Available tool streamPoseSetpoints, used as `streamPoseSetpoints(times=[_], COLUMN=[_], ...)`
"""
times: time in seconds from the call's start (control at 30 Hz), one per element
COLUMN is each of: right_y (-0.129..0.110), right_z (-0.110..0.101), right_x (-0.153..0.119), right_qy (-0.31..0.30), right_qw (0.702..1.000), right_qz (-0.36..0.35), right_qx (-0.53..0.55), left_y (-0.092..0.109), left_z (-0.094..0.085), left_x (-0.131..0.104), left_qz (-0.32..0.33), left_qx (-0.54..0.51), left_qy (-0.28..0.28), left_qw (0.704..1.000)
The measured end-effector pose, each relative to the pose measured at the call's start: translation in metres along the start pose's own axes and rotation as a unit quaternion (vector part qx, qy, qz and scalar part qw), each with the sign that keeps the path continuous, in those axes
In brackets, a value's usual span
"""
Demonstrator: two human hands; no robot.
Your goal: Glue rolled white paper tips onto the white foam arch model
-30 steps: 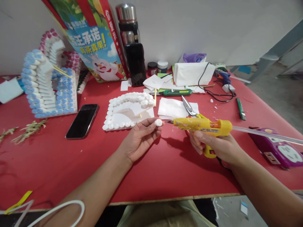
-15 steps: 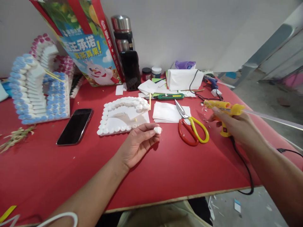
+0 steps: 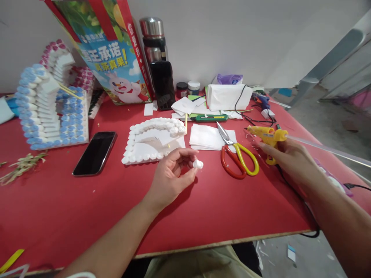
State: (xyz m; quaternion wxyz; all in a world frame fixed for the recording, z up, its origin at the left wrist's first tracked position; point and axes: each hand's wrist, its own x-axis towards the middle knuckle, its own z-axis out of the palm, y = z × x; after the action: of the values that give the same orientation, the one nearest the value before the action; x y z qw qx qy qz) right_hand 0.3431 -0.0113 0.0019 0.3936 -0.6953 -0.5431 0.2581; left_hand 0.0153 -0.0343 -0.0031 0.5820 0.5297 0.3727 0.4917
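My left hand [image 3: 172,177] pinches a small white rolled piece [image 3: 198,164] between thumb and fingers, above the red table. Just behind that hand lies a white panel edged with similar white pieces [image 3: 143,157], with a curved row across its top. At the right, my right hand [image 3: 292,156] is around a yellow hot glue gun [image 3: 265,134], its nozzle pointing left. A long clear glue stick [image 3: 327,148] sticks out of the gun's back. Between the hands lie scissors [image 3: 240,159] with red and yellow handles, partly on stacked white sheets [image 3: 203,136].
At the left stand a blue-and-white model [image 3: 37,112] and a pink one behind it. A phone [image 3: 94,153] lies nearby. Along the wall are a printed bag [image 3: 116,65], a flask [image 3: 152,29], an upright phone [image 3: 162,85] and jars. A green cutter [image 3: 208,117] lies behind the sheets.
My left hand has turned, its thumb now lower, still holding the white piece. The glue gun and right hand have shifted slightly left and tilted. The view has moved a little.
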Motion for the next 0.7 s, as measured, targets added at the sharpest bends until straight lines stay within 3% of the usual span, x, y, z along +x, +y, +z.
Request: streamPoseSetpoints(times=[0.13, 0.3, 0.4, 0.57, 0.7], right_y=[0.001, -0.007, -0.03, -0.068, -0.079], right_z=[-0.01, -0.009, 0.007, 0.059, 0.091], right_x=[-0.025, -0.094, -0.124, -0.117, -0.101], right_qy=[-0.021, 0.047, 0.035, -0.064, -0.118], right_qw=[0.976, 0.956, 0.952, 0.945, 0.945], right_qz=[0.01, -0.083, -0.179, -0.278, -0.283], right_qx=[-0.216, -0.279, -0.246, -0.161, -0.117], left_y=[0.002, 0.003, 0.0, -0.004, -0.005], left_z=[0.0, -0.001, -0.001, -0.001, -0.004], left_x=[-0.004, -0.002, -0.001, -0.005, -0.007], left_qz=[0.096, 0.189, 0.199, 0.198, 0.194], left_qx=[0.164, 0.323, 0.377, 0.443, 0.458], left_qy=[-0.005, 0.0, 0.004, -0.01, -0.032], left_qw=[0.982, 0.927, 0.905, 0.874, 0.867])
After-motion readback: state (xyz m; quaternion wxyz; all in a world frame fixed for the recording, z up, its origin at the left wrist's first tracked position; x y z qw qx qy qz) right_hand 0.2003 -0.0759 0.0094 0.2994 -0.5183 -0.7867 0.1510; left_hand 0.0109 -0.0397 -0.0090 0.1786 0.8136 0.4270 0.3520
